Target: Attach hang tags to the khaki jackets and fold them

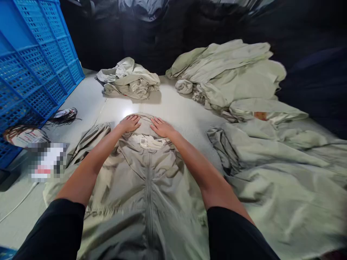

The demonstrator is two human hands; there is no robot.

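Note:
A khaki zip-front jacket (121, 184) lies spread on the table before me, its zipper running down the middle and closed up to the neck. At its far end the hood or collar (145, 126) is laid out flat, with a white label (143, 142) showing inside the neck. My left hand (130, 124) rests flat on the left side of that hood or collar, fingers stretched out. On the right side my right hand (162, 127) lies flat in the same way, fingers extended. Neither hand grips the fabric.
Several similar garments (233, 79) are heaped at the right, and a crumpled one (130, 79) lies at the back. A blue plastic crate (35, 61) stands at the left. Near it are bundles of corded tags (27, 137) and a blurred device (48, 160) with a cable.

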